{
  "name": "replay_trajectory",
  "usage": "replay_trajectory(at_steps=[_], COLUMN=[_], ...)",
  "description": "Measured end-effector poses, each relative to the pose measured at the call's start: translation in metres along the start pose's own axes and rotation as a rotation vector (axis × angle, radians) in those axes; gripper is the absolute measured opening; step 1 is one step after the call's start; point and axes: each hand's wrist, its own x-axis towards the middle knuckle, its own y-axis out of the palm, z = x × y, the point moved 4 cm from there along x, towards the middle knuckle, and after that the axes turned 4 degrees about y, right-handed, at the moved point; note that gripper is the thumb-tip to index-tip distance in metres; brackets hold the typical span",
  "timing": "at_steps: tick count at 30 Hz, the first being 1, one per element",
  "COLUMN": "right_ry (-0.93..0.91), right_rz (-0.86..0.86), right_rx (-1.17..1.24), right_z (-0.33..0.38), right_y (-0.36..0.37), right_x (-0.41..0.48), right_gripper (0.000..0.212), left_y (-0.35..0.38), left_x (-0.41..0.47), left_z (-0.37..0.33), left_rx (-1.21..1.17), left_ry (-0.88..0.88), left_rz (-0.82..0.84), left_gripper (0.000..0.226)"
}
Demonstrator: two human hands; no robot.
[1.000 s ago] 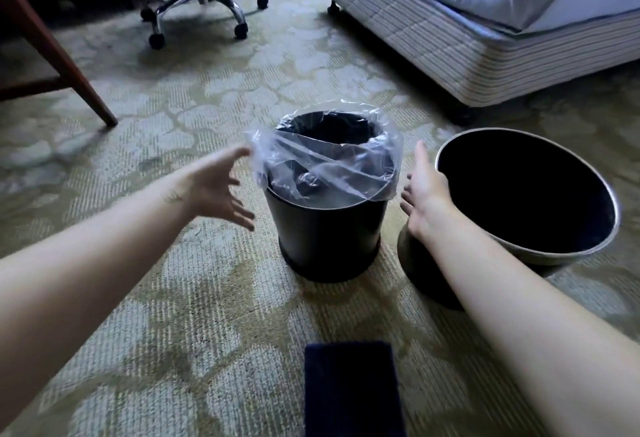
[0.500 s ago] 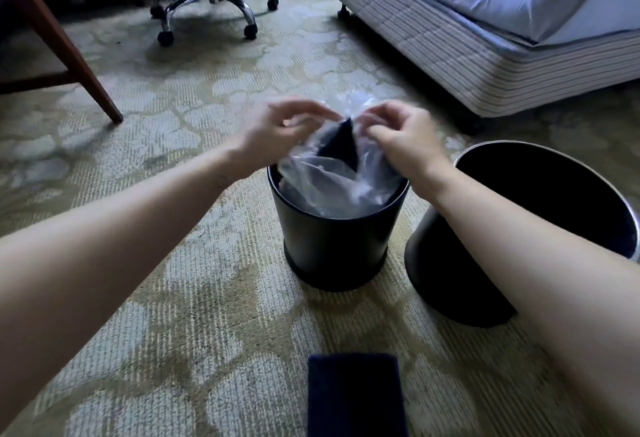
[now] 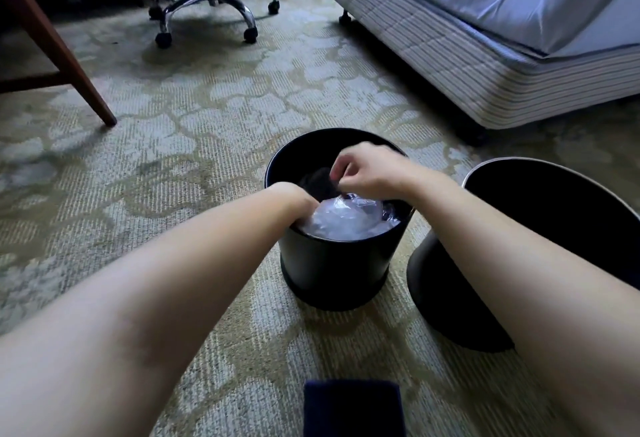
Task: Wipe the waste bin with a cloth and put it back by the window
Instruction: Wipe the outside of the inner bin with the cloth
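A black waste bin point(image 3: 332, 263) is seen upright on the patterned carpet point(image 3: 173, 159), a little right of the middle of the frame. A clear plastic liner point(image 3: 346, 220) is crumpled down inside it, below the rim. The left hand point(image 3: 301, 199) is put into the bin at its left side; its fingers are hidden behind the rim and the liner, so it cannot be told how they are closed or what is held. The right hand point(image 3: 367, 169) is held over the opening with the fingers curled together as in a pinch, but it is blurred and it cannot be told if something is gripped. A second, larger black bin point(image 3: 554, 228) is placed just beside at the right, partly covered by the right forearm. A folded dark blue cloth point(image 3: 353, 409) is laid on the carpet at the bottom edge. A bed point(image 3: 450, 38) is seen in the upper right, an office chair base point(image 3: 207, 10) at the top, and a wooden furniture leg point(image 3: 69, 62) in the upper left.
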Motion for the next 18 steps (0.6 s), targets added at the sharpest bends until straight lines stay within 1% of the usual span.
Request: replay_trajectory(at_steps=[1,2,3,4,5,6,8,9,10,11,12,13,14,15,16,17,18], right_ry=[-0.041,-0.078,-0.081,-0.070,-0.075,-0.071,-0.049,-0.022,0.025,0.104,0.210,0.266,0.244,0.181,0.122,0.072,0.034], right_rz=[-0.048,0.003,0.159,0.326,0.448,0.481,0.473,0.477,0.503,0.543,0.595,0.629,0.617,0.563,0.455,0.278,0.044], right_rx=[0.093,0.198,0.286,0.254,0.134,-0.031,-0.354,-0.422,-0.445,-0.452,-0.437,-0.409,-0.391,-0.391,-0.395,-0.388,-0.348], right_z=[0.002,0.002,0.006,0.010,0.009,0.004,-0.010,-0.018,-0.027,-0.037,-0.044,-0.047,-0.046,-0.040,-0.033,-0.028,-0.023], right_y=[-0.014,-0.023,-0.026,-0.021,-0.008,0.006,0.034,0.047,0.058,0.068,0.074,0.079,0.079,0.073,0.061,0.047,0.030], right_x=[-0.008,-0.014,-0.022,-0.028,-0.029,-0.023,-0.006,0.002,0.009,0.017,0.020,0.022,0.021,0.019,0.014,0.009,-0.003], right_gripper=[0.014,0.012,0.014,0.016,0.018,0.020,0.026,0.030,0.035,0.038,0.040,0.037,0.030,0.024,0.023,0.023,0.023], left_y=[0.000,0.001,0.002,-0.005,-0.014,-0.026,-0.055,-0.063,-0.068,-0.071,-0.066,-0.056,-0.043,-0.027,-0.013,-0.003,0.001], left_x=[0.003,0.004,0.008,0.004,0.004,-0.002,-0.028,-0.040,-0.050,-0.062,-0.074,-0.082,-0.087,-0.088,-0.086,-0.085,-0.085], left_z=[-0.001,-0.006,-0.007,-0.008,-0.002,0.001,0.009,0.014,0.019,0.020,0.017,0.011,0.005,0.002,0.000,-0.001,-0.001], left_rx=[-0.036,-0.013,-0.123,-0.258,-0.297,-0.357,-0.486,-0.629,-0.783,-0.839,-0.782,-0.609,-0.351,-0.085,0.130,0.257,0.269], left_ry=[0.047,0.163,0.200,0.184,0.178,0.181,0.208,0.233,0.284,0.354,0.416,0.459,0.490,0.502,0.506,0.517,0.521], left_rz=[0.001,0.059,0.090,0.066,0.012,-0.055,-0.257,-0.331,-0.378,-0.397,-0.373,-0.271,-0.153,-0.100,-0.125,-0.220,-0.340], left_gripper=[0.037,0.030,0.026,0.024,0.028,0.035,0.052,0.055,0.053,0.047,0.042,0.043,0.050,0.057,0.060,0.056,0.051])
